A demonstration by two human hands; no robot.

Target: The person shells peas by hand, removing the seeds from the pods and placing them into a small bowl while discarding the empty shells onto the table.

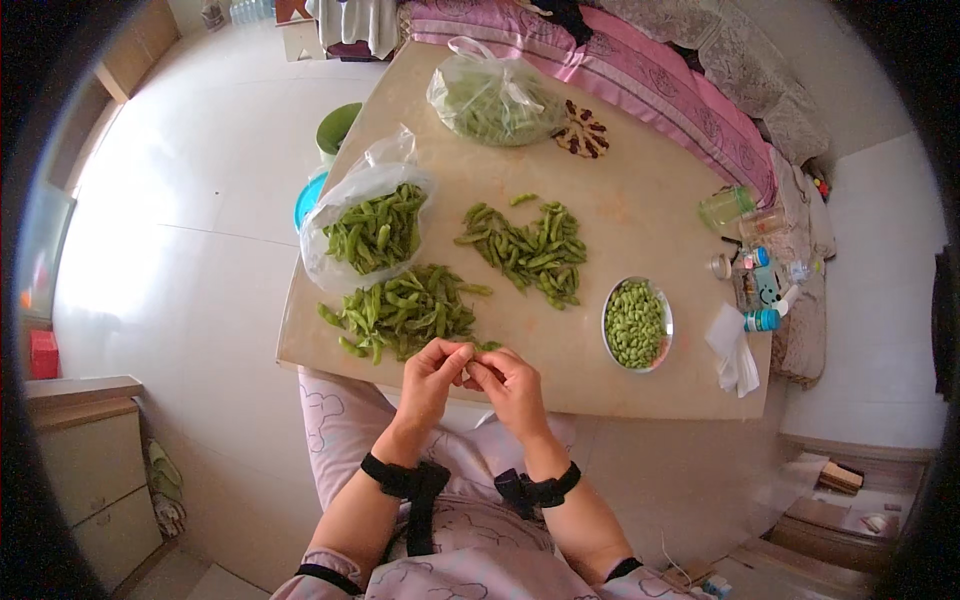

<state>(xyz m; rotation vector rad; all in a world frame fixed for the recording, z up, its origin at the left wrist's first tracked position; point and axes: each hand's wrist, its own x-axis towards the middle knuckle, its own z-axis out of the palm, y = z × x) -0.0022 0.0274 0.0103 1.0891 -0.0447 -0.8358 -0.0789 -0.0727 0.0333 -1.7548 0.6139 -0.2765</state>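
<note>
My left hand and my right hand meet at the table's near edge, thumbs and fingertips pinched together. Between them is a green soybean pod, mostly hidden by the fingers. Just beyond my left hand lies a loose heap of soybean pods. Behind that heap, a clear plastic bag lies with its mouth spread around more pods. A flatter pile of pods rests mid-table. To the right stands a white bowl full of shelled green soybeans.
A knotted plastic bag of green pods sits at the back beside a patterned trivet. Tissues, a blue-lidded jar and a green cup line the right edge. A green bin stands left of the table.
</note>
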